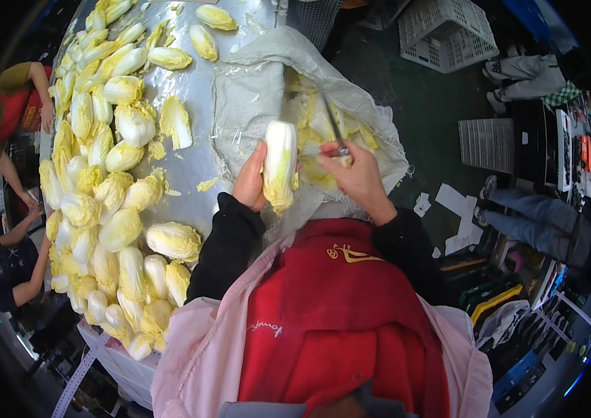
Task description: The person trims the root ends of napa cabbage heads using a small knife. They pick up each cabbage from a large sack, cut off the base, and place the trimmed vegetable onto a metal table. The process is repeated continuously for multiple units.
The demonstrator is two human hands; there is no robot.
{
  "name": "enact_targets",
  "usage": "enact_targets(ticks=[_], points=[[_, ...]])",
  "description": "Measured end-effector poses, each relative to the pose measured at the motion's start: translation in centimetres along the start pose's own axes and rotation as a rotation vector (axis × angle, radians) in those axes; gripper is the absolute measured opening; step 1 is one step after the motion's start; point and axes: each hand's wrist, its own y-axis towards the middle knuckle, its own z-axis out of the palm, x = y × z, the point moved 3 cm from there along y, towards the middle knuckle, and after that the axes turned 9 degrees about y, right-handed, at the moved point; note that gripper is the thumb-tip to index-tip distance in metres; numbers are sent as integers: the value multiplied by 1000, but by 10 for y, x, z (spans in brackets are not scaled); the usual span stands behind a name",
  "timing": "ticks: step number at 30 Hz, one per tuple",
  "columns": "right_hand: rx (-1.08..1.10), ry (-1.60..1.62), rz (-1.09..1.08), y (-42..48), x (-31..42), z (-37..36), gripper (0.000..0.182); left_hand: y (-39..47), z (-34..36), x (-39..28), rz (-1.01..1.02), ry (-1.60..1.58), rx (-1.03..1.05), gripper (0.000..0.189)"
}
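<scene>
My left hand (251, 180) grips a napa cabbage (280, 159) with its white end pointing away from me and its yellow leaf tips towards me. In my right hand (360, 175) is a knife (333, 119), its blurred blade angled up and away, just right of the cabbage. Below both hands a woven plastic sack (248, 99) gapes open over the table edge. Loose cabbage leaves (321, 123) in yellow and white fill the sack. A single cut leaf (175, 123) lies on the metal table (191, 172) left of the sack.
Many napa cabbages (123, 227) are heaped along the table's left side. Across the table stand people, one with a bare arm (39, 86) at its edge. White plastic crates (447, 34) and flattened cardboard (460, 214) are on the floor to the right, with other people beyond.
</scene>
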Motion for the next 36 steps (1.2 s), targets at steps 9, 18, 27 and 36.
enact_targets(ticks=[9, 18, 27, 36], points=[[100, -85, -107, -18, 17, 23, 38, -1, 28, 11, 92, -20, -155, 48], [108, -174, -247, -22, 9, 28, 45, 0, 26, 8, 122, -74, -243, 44], [120, -81, -148, -26, 13, 36, 47, 3, 21, 7, 151, 46, -310, 51], [31, -241, -431, -32, 18, 41, 46, -1, 17, 7, 319, 75, -335, 49]])
